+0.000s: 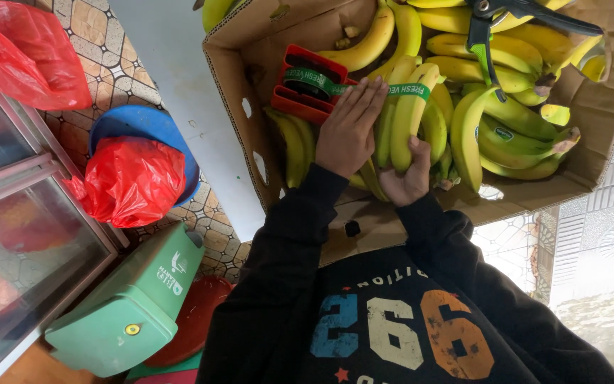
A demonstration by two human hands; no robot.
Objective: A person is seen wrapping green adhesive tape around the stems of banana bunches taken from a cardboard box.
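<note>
A cardboard box (250,107) holds several yellow bananas. My right hand (406,178) grips a banana bunch (410,121) from below, thumb up against one fruit. A green tape band (412,90) runs across the top of that bunch. My left hand (349,128) lies flat on the bunch's left side, fingers straight and together, fingertips at the green tape. The tape leads left to a red tape dispenser (307,85) resting on the bananas just beyond my left fingertips.
Black-and-green shears (492,25) lie on the bananas at the box's far side. Left of the box are a blue basin (136,124) with a red plastic bag (133,181), another red bag (19,53), a green plastic container (126,309) and a glass-fronted cabinet (15,213).
</note>
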